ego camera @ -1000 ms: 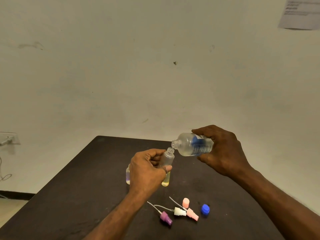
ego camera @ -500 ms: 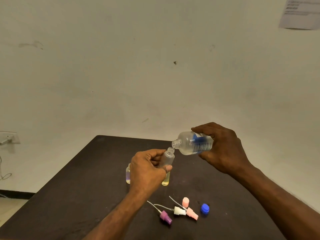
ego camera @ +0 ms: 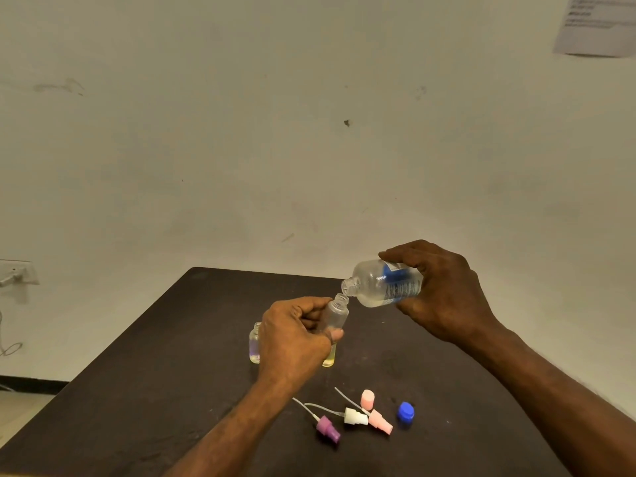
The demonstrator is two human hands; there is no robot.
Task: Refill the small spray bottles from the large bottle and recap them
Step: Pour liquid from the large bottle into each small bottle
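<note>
My left hand (ego camera: 292, 339) grips a small clear spray bottle (ego camera: 335, 313) above the dark table (ego camera: 155, 373), its open neck tilted up to the right. In my right hand (ego camera: 444, 294) is the large clear bottle (ego camera: 382, 283) with a blue label, tipped on its side, its open mouth right over the small bottle's neck. Two more small bottles stand behind my left hand: one clear (ego camera: 254, 344), one with yellowish liquid (ego camera: 328, 358), both partly hidden. Purple (ego camera: 328, 429), white (ego camera: 355, 416) and pink (ego camera: 378, 421) spray tops with dip tubes lie near the table's front.
A pink overcap (ego camera: 367, 399) and the blue screw cap (ego camera: 405, 412) lie beside the spray tops. The table's back edge meets a pale wall. A wall socket (ego camera: 15, 273) with a hanging cable is at far left; a paper sheet (ego camera: 595, 25) is pinned at top right.
My right hand has tipped the large bottle slightly more and brought its mouth closer over the small bottle's neck. My left hand stays in place.
</note>
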